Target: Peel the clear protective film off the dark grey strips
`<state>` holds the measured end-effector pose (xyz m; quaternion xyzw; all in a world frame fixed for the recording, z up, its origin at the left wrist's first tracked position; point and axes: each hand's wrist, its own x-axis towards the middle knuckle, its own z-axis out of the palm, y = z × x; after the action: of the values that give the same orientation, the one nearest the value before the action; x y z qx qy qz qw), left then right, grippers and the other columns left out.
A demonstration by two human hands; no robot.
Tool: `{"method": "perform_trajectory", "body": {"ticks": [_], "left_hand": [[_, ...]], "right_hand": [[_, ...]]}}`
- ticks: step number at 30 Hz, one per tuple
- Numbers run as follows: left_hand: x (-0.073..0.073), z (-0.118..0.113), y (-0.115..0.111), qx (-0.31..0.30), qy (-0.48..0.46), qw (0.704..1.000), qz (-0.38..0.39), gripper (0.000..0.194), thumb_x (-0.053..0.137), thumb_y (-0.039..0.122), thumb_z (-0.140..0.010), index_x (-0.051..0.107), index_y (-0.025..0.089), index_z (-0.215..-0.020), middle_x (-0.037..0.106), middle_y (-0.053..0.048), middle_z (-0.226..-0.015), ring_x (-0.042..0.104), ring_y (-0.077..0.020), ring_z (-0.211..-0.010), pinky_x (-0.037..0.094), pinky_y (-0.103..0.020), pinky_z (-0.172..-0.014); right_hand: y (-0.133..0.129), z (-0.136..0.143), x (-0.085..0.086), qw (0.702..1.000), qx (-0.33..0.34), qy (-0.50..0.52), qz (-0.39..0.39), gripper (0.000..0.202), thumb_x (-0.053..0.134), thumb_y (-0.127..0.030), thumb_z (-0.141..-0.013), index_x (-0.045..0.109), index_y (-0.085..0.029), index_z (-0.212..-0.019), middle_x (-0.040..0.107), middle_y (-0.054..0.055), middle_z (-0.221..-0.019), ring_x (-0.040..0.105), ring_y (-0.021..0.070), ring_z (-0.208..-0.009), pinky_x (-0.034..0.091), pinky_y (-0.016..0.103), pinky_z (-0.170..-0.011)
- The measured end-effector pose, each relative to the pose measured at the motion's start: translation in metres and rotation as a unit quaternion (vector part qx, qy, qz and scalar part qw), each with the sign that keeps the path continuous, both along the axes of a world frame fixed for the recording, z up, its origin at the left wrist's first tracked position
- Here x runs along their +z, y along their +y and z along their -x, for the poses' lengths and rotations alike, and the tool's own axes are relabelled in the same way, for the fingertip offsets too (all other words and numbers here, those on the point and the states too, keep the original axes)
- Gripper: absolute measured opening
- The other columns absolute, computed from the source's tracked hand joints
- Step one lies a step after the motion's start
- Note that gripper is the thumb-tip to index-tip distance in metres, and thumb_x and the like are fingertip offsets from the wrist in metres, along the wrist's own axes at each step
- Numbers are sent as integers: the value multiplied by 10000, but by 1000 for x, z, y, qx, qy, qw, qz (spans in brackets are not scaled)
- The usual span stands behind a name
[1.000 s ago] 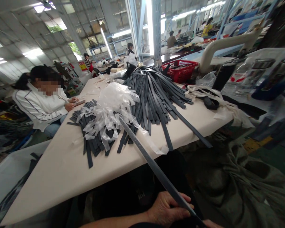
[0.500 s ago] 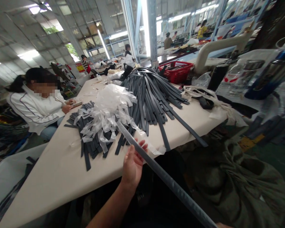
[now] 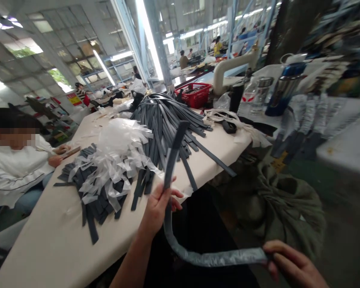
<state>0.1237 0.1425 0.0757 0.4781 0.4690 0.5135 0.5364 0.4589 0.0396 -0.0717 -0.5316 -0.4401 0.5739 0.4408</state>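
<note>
A long dark grey strap [image 3: 204,258], partly covered by a clear plastic sleeve, curves in a U between my two hands. My left hand [image 3: 157,208] pinches it partway along, and its bare dark end stands up above the fingers. The other end is gripped at lower right by my right hand [image 3: 291,262], where the plastic ends near the fingertips. Behind my left hand, a heap of clear plastic sleeves [image 3: 117,140] lies over short dark straps [image 3: 91,224]. A large bundle of dark straps [image 3: 159,120] fans out beside it.
A cream-covered table [image 3: 60,244] holds the piles. Farther back are a red basket [image 3: 195,94], cloth strips [image 3: 228,120] and bottles [image 3: 283,90]. Sleeved straps [image 3: 306,120] hang at right above a green sack [image 3: 291,212]. A co-worker [image 3: 15,168] sits at left.
The strap was nearly straight and is now bent in a U, its dark end raised. My right hand has come into view at lower right. The camera view has turned right.
</note>
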Motion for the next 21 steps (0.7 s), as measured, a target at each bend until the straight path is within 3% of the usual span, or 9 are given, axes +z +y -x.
{"method": "perform_trajectory", "body": {"ticks": [3,6,8,10,12,16,18,21], "left_hand": [[-24,-14,-17,-144,62,983,91,466,567,462,-921,577,188,-1298,709,-54,-852,651,-120,-573,441,-213,-526],[-44,-27,-30,-235,107,956,138,474,520,491,-934,563,196,-1303,685,-39,-856,643,-119,-595,430,-222,-541],[-55,-32,-36,-271,124,941,158,490,509,512,-931,565,192,-1298,673,-39,-858,636,-120,-605,419,-227,-545],[-64,-36,-40,-298,136,929,173,500,503,528,-928,569,194,-1293,666,-39,-861,632,-121,-609,408,-230,-544],[-70,-37,-42,-324,149,916,184,492,496,530,-930,574,202,-1287,664,-38,-868,632,-123,-617,401,-234,-548],[-75,-38,-39,-364,170,894,196,484,483,538,-932,605,196,-1252,688,-71,-961,651,-147,-678,432,-256,-590],[-72,-42,-32,-349,162,908,168,508,500,551,-921,594,197,-1273,682,-110,-1133,683,-199,-855,487,-294,-716],[-60,-58,-19,-317,111,938,83,636,608,553,-860,489,224,-1392,616,-115,-1325,620,-264,-1129,462,-358,-962]], "right_hand": [[22,-1,42,994,-10,42,-96,417,729,-594,-773,742,-198,-903,686,56,-631,650,193,-572,538,282,-555],[51,-2,72,981,13,-2,-192,283,688,-474,-868,773,-209,-919,689,42,-694,631,154,-605,524,260,-592],[68,-4,83,970,37,-24,-238,237,681,-432,-886,790,-223,-904,722,82,-988,671,205,-905,539,316,-808],[81,-6,88,967,57,4,-247,209,671,-413,-900,791,-242,-904,641,77,-1298,570,253,-1217,468,379,-1001],[90,-7,92,967,74,55,-237,199,670,-409,-904,782,-244,-910,584,59,-1403,502,260,-1318,416,409,-1071],[98,-3,101,967,85,93,-220,262,701,-446,-874,763,-193,-894,755,88,-1082,687,230,-1030,506,392,-957],[98,5,106,969,66,85,-224,276,702,-448,-872,761,-179,-892,776,79,-970,711,210,-929,536,357,-895],[95,24,111,966,52,45,-248,277,669,-429,-902,765,-171,-927,776,83,-985,715,200,-924,545,316,-860]]}}
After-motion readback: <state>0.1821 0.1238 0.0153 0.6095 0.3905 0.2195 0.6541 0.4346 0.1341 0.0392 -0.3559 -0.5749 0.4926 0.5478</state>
